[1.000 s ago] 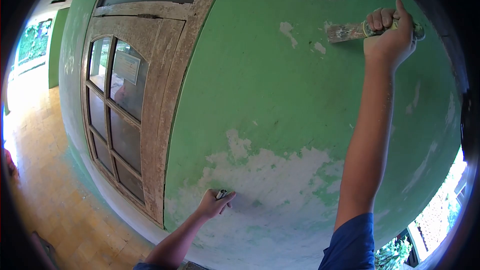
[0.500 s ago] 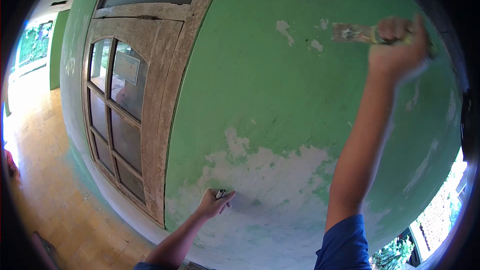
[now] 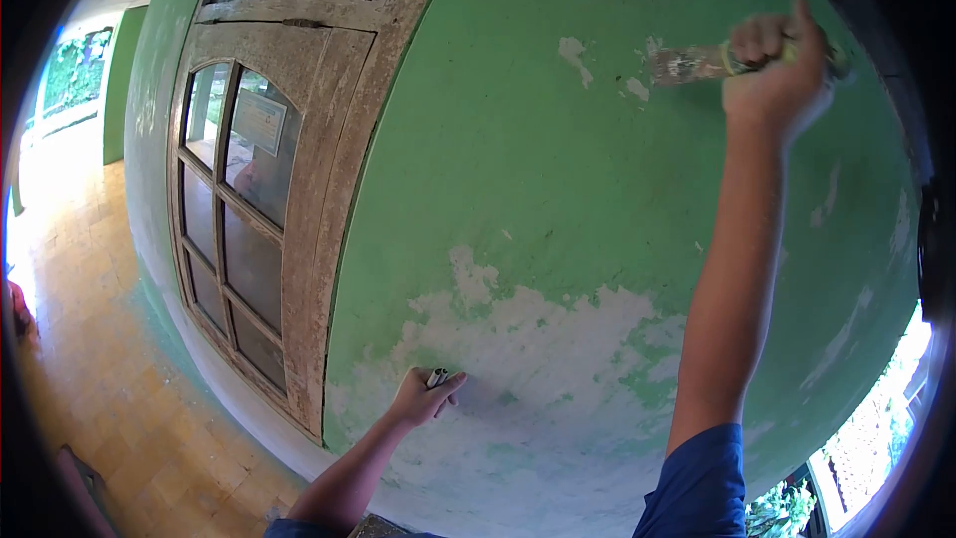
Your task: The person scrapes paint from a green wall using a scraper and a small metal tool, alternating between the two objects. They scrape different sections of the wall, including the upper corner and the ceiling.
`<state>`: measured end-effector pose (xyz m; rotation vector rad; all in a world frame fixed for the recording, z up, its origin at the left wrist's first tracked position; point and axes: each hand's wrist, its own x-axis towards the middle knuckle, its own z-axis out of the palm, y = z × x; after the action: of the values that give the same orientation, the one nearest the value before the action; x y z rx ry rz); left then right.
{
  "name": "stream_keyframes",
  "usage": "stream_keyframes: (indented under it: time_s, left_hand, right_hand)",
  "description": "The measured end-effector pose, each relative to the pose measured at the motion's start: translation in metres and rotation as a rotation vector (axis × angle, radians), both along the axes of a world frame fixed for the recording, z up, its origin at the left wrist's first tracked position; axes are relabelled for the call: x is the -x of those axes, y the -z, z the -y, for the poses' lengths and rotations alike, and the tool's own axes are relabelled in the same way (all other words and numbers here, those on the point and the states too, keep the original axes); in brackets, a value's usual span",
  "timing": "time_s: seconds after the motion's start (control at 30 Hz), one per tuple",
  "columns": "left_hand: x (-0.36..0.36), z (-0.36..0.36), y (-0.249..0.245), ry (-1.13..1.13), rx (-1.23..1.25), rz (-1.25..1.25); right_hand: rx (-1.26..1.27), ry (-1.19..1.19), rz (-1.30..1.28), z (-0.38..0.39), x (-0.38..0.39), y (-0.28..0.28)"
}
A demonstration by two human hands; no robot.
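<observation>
Raised high at the upper right, my right hand (image 3: pixel 775 70) is wrapped round the handle of a scraper (image 3: pixel 687 65) with a flat, worn metal blade and yellow-green on the handle. Its blade points left, its end right beside small bare patches in the green wall (image 3: pixel 518 149); hand and tool are slightly blurred. Lower down, my left hand (image 3: pixel 423 399) is closed round a short rod-like handle (image 3: pixel 436 378) with a silver and dark end. The rest of that thing is hidden in the fist, close against the large whitish patch (image 3: pixel 538 359) of peeled paint.
Left of the wall stands a weathered wooden door (image 3: pixel 314 169) with glass panes and a paper notice (image 3: pixel 259 123) behind one. A yellow tiled floor (image 3: pixel 110 309) runs along the far left. Green plants (image 3: pixel 782 510) show outside at the lower right.
My right hand has moved a little left and up with the scraper, its blade now at the small bare patches. My left hand stays nearly in place. The view has shifted slightly.
</observation>
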<state>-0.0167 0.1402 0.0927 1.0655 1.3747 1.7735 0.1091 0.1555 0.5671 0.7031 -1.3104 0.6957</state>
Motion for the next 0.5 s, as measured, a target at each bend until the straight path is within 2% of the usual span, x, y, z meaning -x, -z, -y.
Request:
stream_keyframes:
  time_s: [0.13,0.2,0.23,0.33,0.4,0.43,0.5]
  left_hand:
    - [0.000,-0.001,0.001,-0.004,-0.012,-0.002]
    - [0.000,-0.001,0.001,0.004,-0.019,0.005]
    - [-0.001,-0.001,0.000,0.010,-0.033,0.011]
    - [0.000,0.002,-0.003,0.012,0.005,-0.008]
    - [0.001,0.001,-0.003,0.003,-0.001,-0.008]
    - [0.000,0.001,-0.002,0.001,-0.001,-0.008]
    - [-0.001,0.003,-0.002,-0.004,-0.003,-0.006]
  right_hand:
    - [-0.151,-0.162,0.005,-0.002,-0.014,-0.005]
    - [0.098,0.058,-0.067,0.000,0.015,0.005]
    - [0.098,0.061,-0.068,0.001,0.012,0.005]
    - [-0.003,0.021,-0.034,0.009,-0.007,0.003]
    - [-0.231,-0.209,0.092,0.008,-0.033,-0.003]
    - [-0.229,-0.210,0.095,0.002,-0.022,-0.003]
    - [0.056,0.084,-0.019,-0.008,0.010,0.003]
